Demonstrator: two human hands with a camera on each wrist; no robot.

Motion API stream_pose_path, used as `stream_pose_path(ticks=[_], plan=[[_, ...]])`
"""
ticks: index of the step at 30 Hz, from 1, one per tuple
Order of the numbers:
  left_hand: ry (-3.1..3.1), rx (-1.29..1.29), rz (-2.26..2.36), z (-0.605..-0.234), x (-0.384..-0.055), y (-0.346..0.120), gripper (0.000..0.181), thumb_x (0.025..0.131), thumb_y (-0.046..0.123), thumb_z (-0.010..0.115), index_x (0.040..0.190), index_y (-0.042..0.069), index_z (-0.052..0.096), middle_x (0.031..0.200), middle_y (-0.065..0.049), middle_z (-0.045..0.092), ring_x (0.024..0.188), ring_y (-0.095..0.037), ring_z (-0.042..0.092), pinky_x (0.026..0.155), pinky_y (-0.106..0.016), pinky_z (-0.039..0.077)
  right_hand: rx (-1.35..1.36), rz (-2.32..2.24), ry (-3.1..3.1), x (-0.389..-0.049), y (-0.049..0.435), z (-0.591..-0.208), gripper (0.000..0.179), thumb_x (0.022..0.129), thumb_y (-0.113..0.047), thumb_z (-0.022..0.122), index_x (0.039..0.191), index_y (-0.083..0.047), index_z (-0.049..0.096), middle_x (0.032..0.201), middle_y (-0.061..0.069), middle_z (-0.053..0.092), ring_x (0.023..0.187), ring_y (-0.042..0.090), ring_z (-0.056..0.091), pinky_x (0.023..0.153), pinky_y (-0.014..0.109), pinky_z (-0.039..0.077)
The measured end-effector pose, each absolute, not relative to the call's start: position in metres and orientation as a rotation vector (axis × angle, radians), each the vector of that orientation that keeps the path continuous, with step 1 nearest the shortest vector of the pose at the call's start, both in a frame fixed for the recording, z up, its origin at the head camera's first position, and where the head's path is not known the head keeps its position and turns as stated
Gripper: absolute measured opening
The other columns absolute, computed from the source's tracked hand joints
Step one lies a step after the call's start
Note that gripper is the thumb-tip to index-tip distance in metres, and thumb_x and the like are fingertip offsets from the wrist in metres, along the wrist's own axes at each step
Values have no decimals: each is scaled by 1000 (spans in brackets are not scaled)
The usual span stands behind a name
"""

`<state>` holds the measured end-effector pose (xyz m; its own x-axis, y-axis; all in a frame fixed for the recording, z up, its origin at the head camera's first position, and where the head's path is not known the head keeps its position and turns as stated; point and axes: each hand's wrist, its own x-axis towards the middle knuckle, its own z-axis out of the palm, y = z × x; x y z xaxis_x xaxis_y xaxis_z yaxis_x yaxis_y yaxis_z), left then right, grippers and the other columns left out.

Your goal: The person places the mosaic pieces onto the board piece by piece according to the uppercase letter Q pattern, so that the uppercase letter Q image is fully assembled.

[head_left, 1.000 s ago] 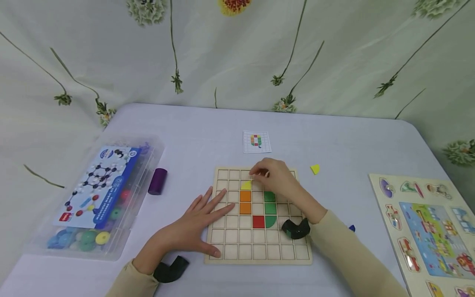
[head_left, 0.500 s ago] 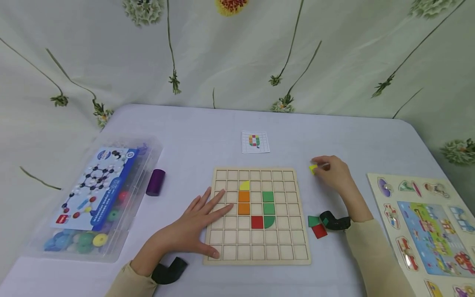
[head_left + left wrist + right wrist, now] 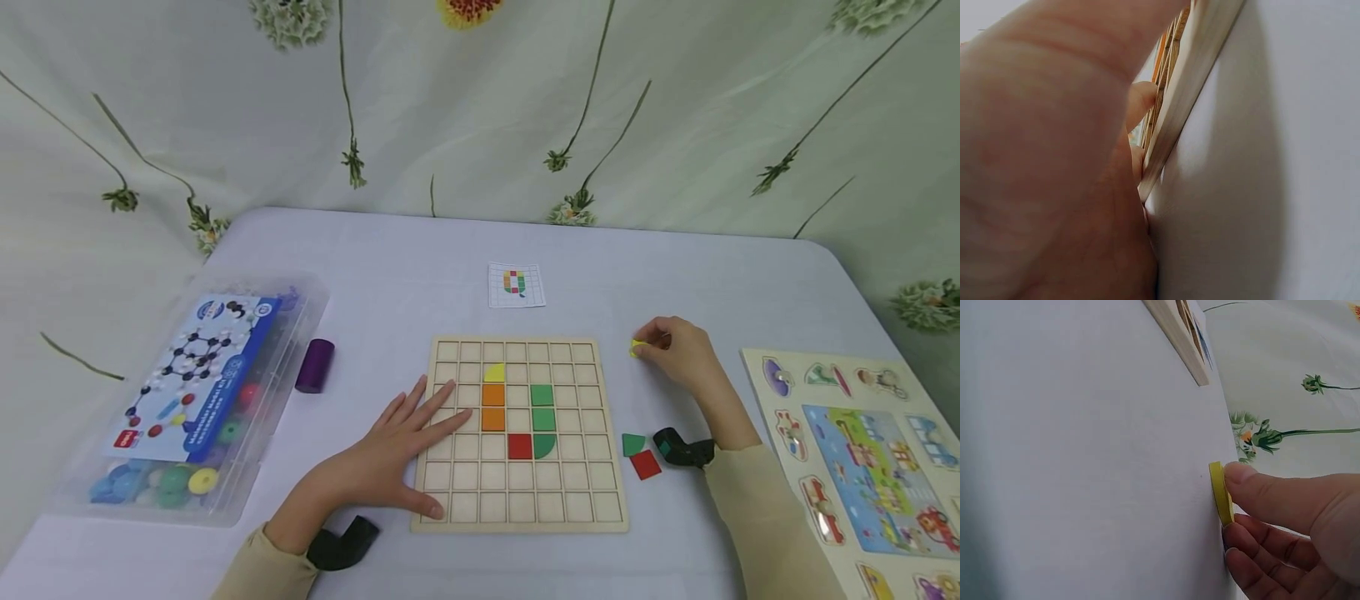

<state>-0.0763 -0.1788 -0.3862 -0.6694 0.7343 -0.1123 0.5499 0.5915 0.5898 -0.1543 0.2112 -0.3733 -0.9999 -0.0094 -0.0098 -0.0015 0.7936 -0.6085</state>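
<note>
My left hand (image 3: 382,458) lies with spread fingers on the left edge of a wooden grid board (image 3: 480,517). In the board's cells sit a yellow tile (image 3: 495,372), orange tiles (image 3: 492,407), green tiles (image 3: 542,407) and a red tile (image 3: 519,447). To the right of the board, my right hand (image 3: 678,354) pinches a small yellow tile (image 3: 1220,494) between thumb and fingers. The right wrist view shows it tilted on its edge, close over the white tablecloth. In the left wrist view, the thumb (image 3: 1054,125) fills much of the frame beside the board's edge.
A loose green tile (image 3: 633,445) and a red tile (image 3: 646,465) lie right of the board. Behind it is a pattern card (image 3: 534,287). A clear plastic case (image 3: 247,492) and a purple cylinder (image 3: 315,366) stand left; a picture puzzle board (image 3: 765,379) lies right.
My right hand has moved from over the board to the right and taken hold of the yellow tile lying on the table. My left hand has stayed on the board.
</note>
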Motion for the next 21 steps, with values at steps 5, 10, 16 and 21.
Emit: stream_pose_path(ticks=[5,10,16,21], plan=[[2471,1041,757,-386,-76,-179,106,65,57,76,150,17,25,156,-10,-1,137,-34,-16,104,-56,-5,-85,-1021,2965,-151,215,-376,23,82,-4,71,101,7,66,91,17,59,81,29,52,69,38,42],[2468,1012,737,-386,-75,-179,107,65,57,76,150,19,25,156,-8,-3,137,-33,-17,105,-53,-6,-103,-1002,2986,-149,213,-378,21,80,-2,72,97,5,63,88,15,59,79,28,51,67,38,42],[2474,1025,727,-389,-76,-180,107,65,60,75,150,20,23,156,-7,-4,137,-32,-18,105,-52,-6,-145,-980,3057,-146,207,-373,17,78,1,72,84,-1,57,78,11,60,71,26,51,62,36,41],[2478,1016,723,-387,-77,-179,107,64,60,75,150,20,23,156,-7,-4,137,-32,-18,105,-52,-6,-262,-1129,2981,-141,194,-361,14,81,1,70,91,-2,61,80,9,62,72,23,58,65,36,47]])
